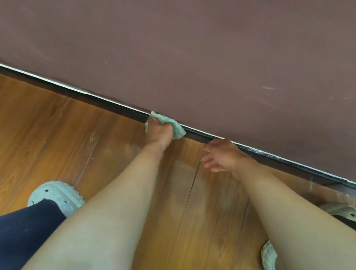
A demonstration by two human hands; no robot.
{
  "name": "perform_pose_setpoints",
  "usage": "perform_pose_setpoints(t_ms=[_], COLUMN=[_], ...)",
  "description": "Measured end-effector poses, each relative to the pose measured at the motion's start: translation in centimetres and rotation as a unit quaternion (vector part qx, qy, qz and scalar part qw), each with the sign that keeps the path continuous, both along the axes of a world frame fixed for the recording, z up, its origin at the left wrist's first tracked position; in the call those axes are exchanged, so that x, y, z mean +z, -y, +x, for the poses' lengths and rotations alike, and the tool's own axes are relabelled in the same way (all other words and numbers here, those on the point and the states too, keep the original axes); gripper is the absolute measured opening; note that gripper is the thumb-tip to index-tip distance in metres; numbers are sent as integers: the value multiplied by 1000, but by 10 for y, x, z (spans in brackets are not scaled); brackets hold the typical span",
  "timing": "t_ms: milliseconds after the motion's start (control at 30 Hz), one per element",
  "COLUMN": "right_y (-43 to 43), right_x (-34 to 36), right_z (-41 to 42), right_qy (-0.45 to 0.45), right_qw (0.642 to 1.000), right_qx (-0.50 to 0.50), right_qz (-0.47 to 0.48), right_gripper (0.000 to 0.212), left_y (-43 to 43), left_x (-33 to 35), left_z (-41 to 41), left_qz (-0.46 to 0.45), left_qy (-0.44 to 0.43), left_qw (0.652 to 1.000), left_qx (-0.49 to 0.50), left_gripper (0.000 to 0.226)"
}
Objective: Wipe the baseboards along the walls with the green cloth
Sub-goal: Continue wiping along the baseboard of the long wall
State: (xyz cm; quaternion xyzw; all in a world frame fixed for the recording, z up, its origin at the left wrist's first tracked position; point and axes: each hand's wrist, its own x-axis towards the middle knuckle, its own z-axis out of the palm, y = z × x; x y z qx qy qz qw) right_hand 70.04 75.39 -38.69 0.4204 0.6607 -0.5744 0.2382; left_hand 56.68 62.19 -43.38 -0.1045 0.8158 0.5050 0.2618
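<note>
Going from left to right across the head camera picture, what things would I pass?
First a pale slipper → left hand gripping the green cloth → right hand → second pale slipper.

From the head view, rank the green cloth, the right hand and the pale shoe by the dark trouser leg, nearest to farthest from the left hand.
1. green cloth, gripped by the left hand against the baseboard.
2. right hand, just right along the baseboard.
3. pale shoe, far left on the floor.
</note>
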Motion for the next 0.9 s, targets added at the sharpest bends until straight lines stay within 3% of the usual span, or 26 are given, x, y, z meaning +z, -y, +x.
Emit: perform_pose_setpoints(t_ms=[100,267,333,433,500,600,800,900], right_y=[1,1,2,2,0,-6,-10,-8], right_x=[-4,-4,-4,-4,-2,-5,-10,-6], right_z=[-1,2,1,1,3,10,18,14], right_qy=[1,13,22,21,15,18,42,33], right_qw=[1000,1000,1000,1000,1000,1000,999,999], right_qx=[0,-6,-4,6,6,-2,-6,0], right_qz=[-8,-9,-4,-9,-12,-15,-6,-10], right_gripper=[36,38,40,37,32,30,26,19], left_y=[12,0,-12,-20,-15,-4,-21,-25], left_x=[4,-1,-2,12,13,12,9,1], left_z=[-16,-7,13,29,19,1,26,26], left_qz=[-26,-12,-1,28,10,-15,18,27], left_qy=[-12,43,71,55,32,16,47,85], left_qw=[999,999,993,993,997,999,992,990], left_qx=[46,-25,-90,-98,-66,-26,-119,-106], left_gripper=[23,48,42,4,15,11,5,22])
